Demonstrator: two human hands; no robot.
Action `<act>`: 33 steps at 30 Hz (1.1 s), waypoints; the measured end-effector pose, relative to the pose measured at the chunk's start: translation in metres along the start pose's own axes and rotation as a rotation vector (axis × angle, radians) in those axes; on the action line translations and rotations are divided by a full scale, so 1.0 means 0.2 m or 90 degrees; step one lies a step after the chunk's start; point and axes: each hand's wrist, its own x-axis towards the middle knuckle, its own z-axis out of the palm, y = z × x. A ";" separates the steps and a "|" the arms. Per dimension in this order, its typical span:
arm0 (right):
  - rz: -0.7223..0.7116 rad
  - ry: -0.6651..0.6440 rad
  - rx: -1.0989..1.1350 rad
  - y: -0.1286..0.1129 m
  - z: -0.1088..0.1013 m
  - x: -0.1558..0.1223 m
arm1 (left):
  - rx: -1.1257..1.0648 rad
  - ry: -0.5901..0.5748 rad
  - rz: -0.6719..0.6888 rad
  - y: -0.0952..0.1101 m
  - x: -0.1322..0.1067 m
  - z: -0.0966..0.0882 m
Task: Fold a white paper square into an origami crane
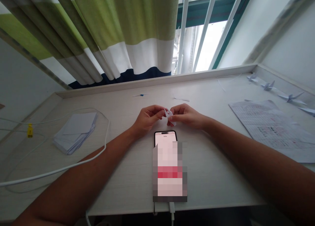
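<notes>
A small piece of folded white paper (169, 114) is pinched between both hands above the middle of the desk. My left hand (150, 117) closes thumb and fingers on its left side. On the other side, my right hand (185, 116) grips it with the thumb in front, which covers part of the folds. Just below the hands lies a phone (166, 137) with a lit screen, much of it blurred out. A cable plug (171, 207) sits at the phone's lower end.
A stack of white paper sheets (76, 131) lies at left, with a white cable (107, 134) looping past it. Folded paper cranes (268, 85) line the right edge, near written sheets (265, 121). A curtain (147, 19) and a barred window (204, 32) rise behind.
</notes>
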 end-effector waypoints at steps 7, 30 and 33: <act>0.006 -0.027 0.007 -0.02 -0.01 -0.01 | 0.014 0.010 0.006 -0.01 -0.01 0.00; -0.049 0.091 -0.032 0.04 0.03 0.01 | 0.082 0.121 0.096 -0.06 -0.03 0.02; -0.078 0.136 -0.046 0.05 0.05 0.02 | 0.065 0.103 0.081 -0.06 -0.03 0.02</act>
